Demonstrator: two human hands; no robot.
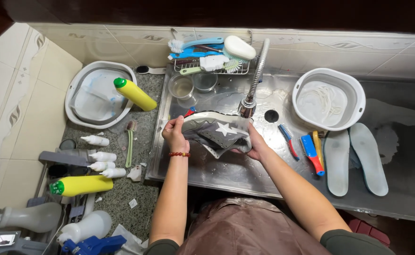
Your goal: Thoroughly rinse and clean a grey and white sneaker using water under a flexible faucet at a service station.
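Holding a grey sneaker (217, 132) crosswise, the left hand (174, 134) pinches its toe end, the right hand (255, 144) apparently cups the heel side beneath the faucet (248, 106).

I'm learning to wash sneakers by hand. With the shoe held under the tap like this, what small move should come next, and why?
Probably turn the grey shoe a little under the faucet head. The left hand and right hand grip its two ends, the head sits over just one part, and the brushes lie unused to the right.
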